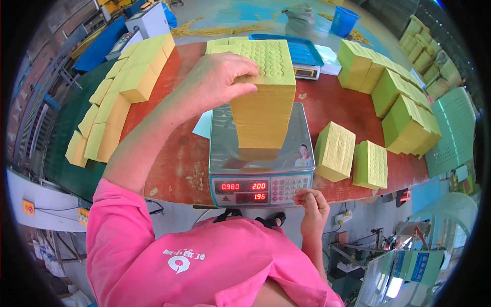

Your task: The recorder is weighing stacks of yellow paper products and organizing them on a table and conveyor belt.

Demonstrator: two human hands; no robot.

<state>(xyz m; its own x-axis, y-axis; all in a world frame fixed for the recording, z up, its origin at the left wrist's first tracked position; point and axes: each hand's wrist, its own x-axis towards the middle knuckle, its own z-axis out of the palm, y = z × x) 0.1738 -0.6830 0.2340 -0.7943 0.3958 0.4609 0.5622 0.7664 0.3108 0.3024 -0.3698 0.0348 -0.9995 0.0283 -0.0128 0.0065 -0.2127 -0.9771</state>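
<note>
the step in hand looks like weighing: a tall stack of yellow embossed paper (pixel 262 116) stands on the metal platform of an electronic scale (pixel 221 146), mid-frame, and its red digits are lit. the left hand (pixel 225 74) is curled at the stack's upper left corner, thumb by the front face and fingers over the top; whether it grips or merely steadies, i cannot tell. the right hand (pixel 311 205) is narrow, fingertips drawn together beside the keypad (pixel 287 188), and whether it holds anything is unclear. the next move probably calls for checking the reading, then trimming the stack or topping it up from the two small paper bundles (pixel 335 152) right of the scale.

the counter (pixel 176 169) is reddish brown, scuffed and spotted. yellow paper blocks (pixel 123 100) line the left of the frame, and more paper blocks (pixel 401 120) run down the right. behind the stack sits a blue tray (pixel 302 50). beyond, at the top, a blue bin (pixel 344 21) stands on a blue-and-grey floor (pixel 245 11) with yellow scraps.
</note>
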